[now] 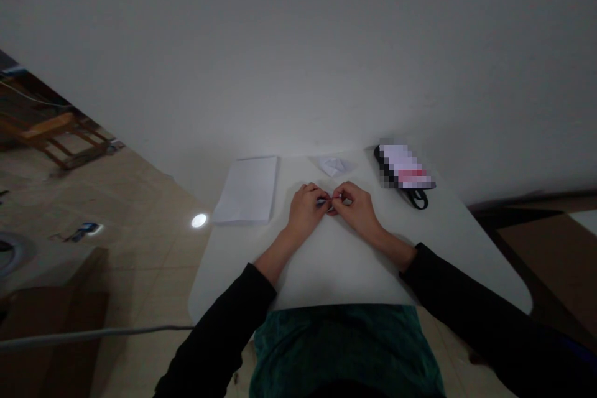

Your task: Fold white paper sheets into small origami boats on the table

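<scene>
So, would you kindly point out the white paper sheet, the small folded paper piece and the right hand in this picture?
White paper sheet [247, 191]: head view, middle of its upper face.
Small folded paper piece [333, 165]: head view, its centre.
Right hand [354, 208]: head view, back of the hand.

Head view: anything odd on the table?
The item at the far right of the table is pixelated, so its surface can't be read, and a black cord loops out beside it. Nothing else stands out.

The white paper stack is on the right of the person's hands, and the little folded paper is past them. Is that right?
Not quite. The head view shows the white paper stack left of the left hand and right hand, not right. The little folded paper is past them, as you said.
</scene>
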`<state>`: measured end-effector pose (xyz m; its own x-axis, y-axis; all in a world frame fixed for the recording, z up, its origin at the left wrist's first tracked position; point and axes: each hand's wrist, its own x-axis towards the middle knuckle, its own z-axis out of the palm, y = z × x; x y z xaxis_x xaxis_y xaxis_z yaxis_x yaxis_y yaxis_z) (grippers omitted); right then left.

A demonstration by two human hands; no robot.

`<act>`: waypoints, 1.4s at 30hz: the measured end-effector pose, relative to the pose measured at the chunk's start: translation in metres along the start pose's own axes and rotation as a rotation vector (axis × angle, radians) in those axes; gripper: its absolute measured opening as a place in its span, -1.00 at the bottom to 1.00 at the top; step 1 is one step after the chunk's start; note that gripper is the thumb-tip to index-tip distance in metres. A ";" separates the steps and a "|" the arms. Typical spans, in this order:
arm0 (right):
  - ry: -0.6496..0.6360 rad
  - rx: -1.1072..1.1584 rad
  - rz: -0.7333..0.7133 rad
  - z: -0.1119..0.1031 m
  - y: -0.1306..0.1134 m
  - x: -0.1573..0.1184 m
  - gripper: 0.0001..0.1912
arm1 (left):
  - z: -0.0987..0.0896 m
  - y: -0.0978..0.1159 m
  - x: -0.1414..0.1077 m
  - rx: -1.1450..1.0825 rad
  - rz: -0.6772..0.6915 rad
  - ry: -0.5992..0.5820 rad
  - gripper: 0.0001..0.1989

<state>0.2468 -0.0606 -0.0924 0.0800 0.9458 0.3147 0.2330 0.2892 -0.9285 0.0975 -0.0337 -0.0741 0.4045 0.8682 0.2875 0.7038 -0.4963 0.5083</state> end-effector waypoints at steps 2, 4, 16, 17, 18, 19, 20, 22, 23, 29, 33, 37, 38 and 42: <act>-0.007 0.021 0.002 0.000 0.000 0.000 -0.98 | 0.000 -0.001 0.000 -0.008 0.051 -0.020 -0.92; -0.007 0.020 0.000 0.000 0.000 0.000 -0.98 | 0.001 -0.001 -0.001 0.008 0.092 -0.033 -0.91; -0.016 0.007 0.041 -0.001 -0.005 0.002 -0.94 | -0.003 0.001 -0.003 0.100 0.180 -0.031 -0.92; -0.019 0.014 0.057 -0.001 -0.006 0.002 -0.94 | -0.004 0.000 -0.002 0.107 0.177 -0.041 -0.91; -0.021 0.014 0.069 -0.002 -0.007 0.003 -0.93 | -0.004 0.000 -0.002 0.126 0.170 -0.055 -0.90; -0.021 0.010 0.075 -0.002 -0.007 0.003 -0.93 | -0.004 0.000 -0.002 0.154 0.162 -0.064 -0.88; -0.018 0.004 0.075 -0.002 -0.007 0.003 -0.92 | -0.004 0.000 -0.002 0.185 0.155 -0.067 -0.87; -0.014 0.000 0.068 -0.002 -0.007 0.003 -0.91 | -0.003 0.001 -0.002 0.223 0.143 -0.052 -0.86; -0.013 0.001 0.065 -0.002 -0.007 0.003 -0.91 | -0.003 0.003 -0.002 0.228 0.132 -0.038 -0.86; -0.016 0.038 0.082 -0.002 -0.004 0.004 -0.92 | -0.004 0.019 0.003 0.197 -0.043 0.030 -0.92; -0.007 0.081 0.107 -0.002 -0.003 0.006 -0.89 | -0.005 0.025 0.006 0.181 -0.078 0.030 -0.95; -0.016 0.108 0.122 -0.002 -0.004 0.006 -0.87 | -0.001 0.024 0.004 0.193 -0.047 0.052 -0.96; -0.015 0.112 0.126 -0.001 -0.003 0.006 -0.87 | 0.001 0.023 0.002 0.189 -0.030 0.056 -0.95; -0.012 0.098 0.129 -0.003 -0.001 0.006 -0.88 | 0.007 0.014 -0.002 0.073 0.001 0.112 -0.75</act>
<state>0.2495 -0.0554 -0.0891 0.0916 0.9776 0.1897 0.1257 0.1776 -0.9760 0.1108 -0.0428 -0.0736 0.3401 0.8607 0.3787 0.7459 -0.4922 0.4487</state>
